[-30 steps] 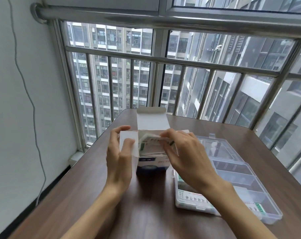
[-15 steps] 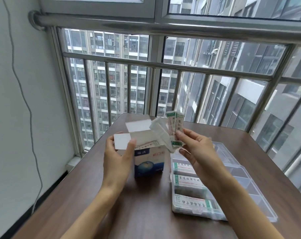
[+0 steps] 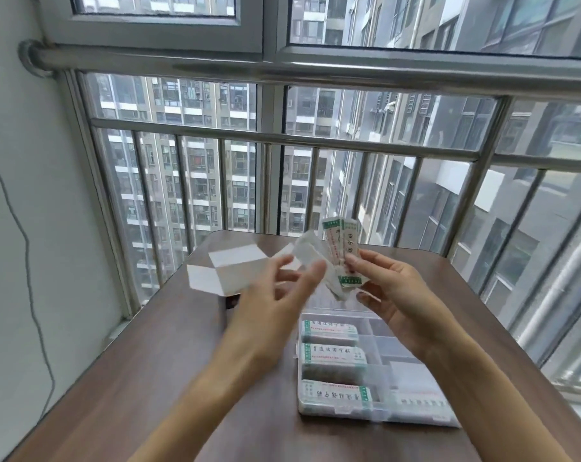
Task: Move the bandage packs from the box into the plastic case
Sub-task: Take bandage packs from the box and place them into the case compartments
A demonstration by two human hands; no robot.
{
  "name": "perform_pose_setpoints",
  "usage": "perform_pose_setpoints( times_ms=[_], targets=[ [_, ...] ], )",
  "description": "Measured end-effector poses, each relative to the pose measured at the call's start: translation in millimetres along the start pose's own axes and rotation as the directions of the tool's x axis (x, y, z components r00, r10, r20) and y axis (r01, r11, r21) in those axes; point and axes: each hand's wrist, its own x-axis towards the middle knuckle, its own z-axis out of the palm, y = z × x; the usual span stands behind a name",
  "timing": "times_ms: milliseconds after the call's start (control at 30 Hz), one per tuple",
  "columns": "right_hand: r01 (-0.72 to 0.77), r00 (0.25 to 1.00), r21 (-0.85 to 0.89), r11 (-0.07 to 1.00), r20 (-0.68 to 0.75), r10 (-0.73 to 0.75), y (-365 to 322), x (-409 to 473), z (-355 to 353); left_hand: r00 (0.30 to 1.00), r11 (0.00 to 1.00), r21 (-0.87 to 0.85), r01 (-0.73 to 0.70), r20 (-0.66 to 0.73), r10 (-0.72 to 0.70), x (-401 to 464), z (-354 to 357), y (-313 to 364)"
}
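My right hand (image 3: 395, 295) pinches a small fan of bandage packs (image 3: 344, 253), white with green ends and red print, held upright above the table. My left hand (image 3: 276, 305) hovers beside them with fingers spread, its fingertips close to the lowest white pack; it is motion-blurred and grips nothing I can see. The white cardboard box (image 3: 229, 271) stands behind my left hand with its flaps open. The clear plastic case (image 3: 379, 371) lies open below my hands, with three bandage packs (image 3: 332, 355) lying in its left compartments.
The brown wooden table (image 3: 156, 378) stands against a metal window railing (image 3: 315, 141). A grey wall with a hanging cable (image 3: 26, 261) runs along the left. The table's right edge lies close beyond the case.
My right hand pulled the packs out of the box and lifted them. My left hand let go of the box and moved right toward the packs. The camera tilted upward.
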Motion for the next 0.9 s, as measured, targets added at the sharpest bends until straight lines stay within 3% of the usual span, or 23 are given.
perform_pose_setpoints(
  times_ms=[67,167,267,367,567,700,900],
  targets=[
    [-0.005,1.0,-0.078,0.997,0.013,0.006,0.2,-7.1,-11.3,0.998,0.999,0.001,0.034,0.059,-0.034,6.6,23.4,3.5],
    [0.007,1.0,-0.177,0.984,-0.004,-0.007,5.0,-19.0,-28.5,0.989,0.987,-0.149,0.059,0.142,-0.038,9.4,56.0,5.6],
    [0.032,0.994,-0.218,0.975,-0.091,-0.053,10.3,-23.5,-42.2,0.973,0.96,-0.233,0.154,0.205,-0.107,12.5,72.9,2.3],
    [0.023,0.983,-0.244,0.969,-0.172,-0.066,11.6,-21.8,-53.0,0.97,0.953,-0.258,0.158,0.219,-0.102,13.2,82.9,-1.1],
    [-0.098,0.995,-0.162,0.982,-0.038,0.093,7.1,-17.6,-56.6,0.933,0.841,-0.431,0.328,0.287,-0.217,17.4,88.9,1.0],
    [-0.043,0.992,-0.198,0.979,-0.124,0.019,14.0,-24.0,-60.9,0.969,0.913,-0.359,0.192,0.216,-0.119,14.8,86.1,-8.6],
    [-0.04,0.994,-0.148,0.988,-0.109,0.024,27.7,-28.0,-63.0,0.978,0.915,-0.361,0.177,0.172,-0.122,6.0,90.4,-16.1]
  ],
)
